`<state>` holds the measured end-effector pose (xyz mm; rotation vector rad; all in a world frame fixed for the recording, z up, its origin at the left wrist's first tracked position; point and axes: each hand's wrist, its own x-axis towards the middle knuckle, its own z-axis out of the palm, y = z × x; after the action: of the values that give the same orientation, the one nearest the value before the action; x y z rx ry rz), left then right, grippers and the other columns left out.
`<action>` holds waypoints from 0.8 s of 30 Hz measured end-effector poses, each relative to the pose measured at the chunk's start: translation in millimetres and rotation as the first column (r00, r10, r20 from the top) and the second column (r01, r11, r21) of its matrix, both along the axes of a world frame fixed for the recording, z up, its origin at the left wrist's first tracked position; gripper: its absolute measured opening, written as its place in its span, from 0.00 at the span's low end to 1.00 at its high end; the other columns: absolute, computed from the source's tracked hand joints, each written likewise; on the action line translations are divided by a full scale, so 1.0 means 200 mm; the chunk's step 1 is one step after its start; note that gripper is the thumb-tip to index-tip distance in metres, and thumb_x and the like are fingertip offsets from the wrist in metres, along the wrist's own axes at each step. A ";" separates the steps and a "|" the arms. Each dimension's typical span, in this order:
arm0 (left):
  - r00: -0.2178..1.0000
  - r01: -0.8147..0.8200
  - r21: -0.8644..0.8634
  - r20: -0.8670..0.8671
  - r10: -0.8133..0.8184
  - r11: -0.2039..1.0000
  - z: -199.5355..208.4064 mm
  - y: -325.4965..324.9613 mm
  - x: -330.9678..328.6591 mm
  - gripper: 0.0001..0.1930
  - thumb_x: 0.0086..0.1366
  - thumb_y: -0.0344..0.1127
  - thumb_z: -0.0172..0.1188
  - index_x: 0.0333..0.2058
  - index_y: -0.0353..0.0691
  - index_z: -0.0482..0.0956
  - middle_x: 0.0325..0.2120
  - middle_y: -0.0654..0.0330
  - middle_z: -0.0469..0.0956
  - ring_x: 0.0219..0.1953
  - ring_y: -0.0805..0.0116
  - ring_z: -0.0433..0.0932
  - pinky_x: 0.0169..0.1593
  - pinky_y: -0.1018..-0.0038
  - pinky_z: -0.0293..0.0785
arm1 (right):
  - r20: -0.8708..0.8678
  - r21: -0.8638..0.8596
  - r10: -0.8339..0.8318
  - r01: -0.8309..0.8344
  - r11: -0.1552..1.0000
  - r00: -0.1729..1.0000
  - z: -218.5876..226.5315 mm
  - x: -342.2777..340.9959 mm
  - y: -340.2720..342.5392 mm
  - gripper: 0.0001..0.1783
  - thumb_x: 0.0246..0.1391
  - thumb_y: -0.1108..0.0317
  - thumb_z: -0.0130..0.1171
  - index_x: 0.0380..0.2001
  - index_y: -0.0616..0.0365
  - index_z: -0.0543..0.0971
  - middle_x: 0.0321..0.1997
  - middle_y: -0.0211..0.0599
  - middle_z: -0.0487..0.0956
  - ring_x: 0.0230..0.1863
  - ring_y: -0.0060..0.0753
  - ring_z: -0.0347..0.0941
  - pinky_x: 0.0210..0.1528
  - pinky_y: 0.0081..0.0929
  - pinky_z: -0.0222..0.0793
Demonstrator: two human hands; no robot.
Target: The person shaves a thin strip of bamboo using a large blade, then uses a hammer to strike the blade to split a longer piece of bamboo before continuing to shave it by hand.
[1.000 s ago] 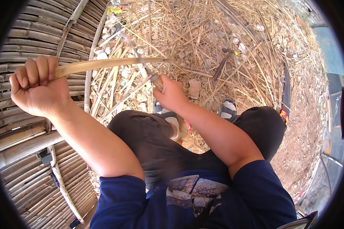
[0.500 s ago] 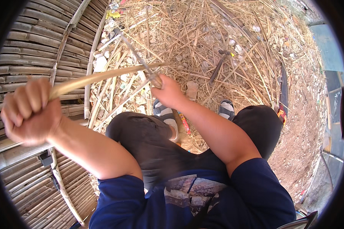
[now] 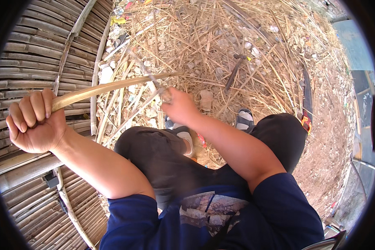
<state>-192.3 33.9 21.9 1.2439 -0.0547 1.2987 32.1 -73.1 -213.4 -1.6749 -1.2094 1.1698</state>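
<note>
My left hand [image 3: 37,121] is raised at the left, its fist closed round the thick end of a long, pale bamboo strip [image 3: 108,86]. The strip reaches to the right in a slight curve and tapers to a thin tip. Just below that tip is my right hand [image 3: 181,107], wrapped round the handle of a long-bladed knife [image 3: 166,96]. Its blade points up and to the left and crosses the strip near the thin end. Motion smears the blade, so I cannot tell whether it touches the strip.
A slatted bamboo wall [image 3: 33,54] stands along the left. Shavings and split strips [image 3: 196,46] cover the ground among stones. A hammer [image 3: 235,73] lies ahead, and a saw with a red-orange handle [image 3: 307,122] lies beside my right knee. My sandalled feet rest in front of me.
My right hand has shifted slightly left and nearer my body with the knife, whose blade has slid a little along the strip. My left fist has moved slightly right and keeps its hold.
</note>
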 end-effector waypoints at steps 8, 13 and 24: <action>0.993 0.115 0.060 -0.031 -0.113 0.992 -0.01 -0.01 0.03 0.18 0.64 0.41 0.54 0.14 0.57 0.63 0.08 0.78 0.55 0.11 0.82 0.49 0.20 0.82 0.51 | -0.066 0.330 0.110 -0.083 0.940 0.992 0.04 -0.11 0.00 0.20 0.48 0.67 0.61 0.44 0.64 0.73 0.27 0.48 0.80 0.26 0.46 0.78 0.32 0.41 0.73; 0.992 0.126 0.067 0.017 -0.127 0.990 -0.04 0.04 -0.06 0.19 0.66 0.41 0.53 0.15 0.55 0.62 0.09 0.77 0.54 0.11 0.80 0.48 0.20 0.79 0.49 | 0.065 0.018 0.018 -0.019 1.000 0.998 -0.25 0.01 0.00 0.21 0.47 0.66 0.62 0.45 0.61 0.74 0.29 0.48 0.80 0.29 0.45 0.79 0.34 0.40 0.74; 0.991 0.134 0.015 -0.003 -0.134 0.991 0.01 -0.02 0.09 0.18 0.65 0.43 0.53 0.15 0.55 0.62 0.09 0.76 0.53 0.13 0.78 0.47 0.22 0.76 0.47 | 0.033 0.481 0.037 -0.049 0.875 0.999 0.07 -0.14 -0.06 0.21 0.47 0.69 0.63 0.45 0.62 0.71 0.27 0.52 0.80 0.29 0.53 0.80 0.34 0.43 0.75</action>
<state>-174.4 29.9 24.2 1.2325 -0.1449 1.1825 3.2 -85.0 -199.3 -1.2884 -1.4204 0.7840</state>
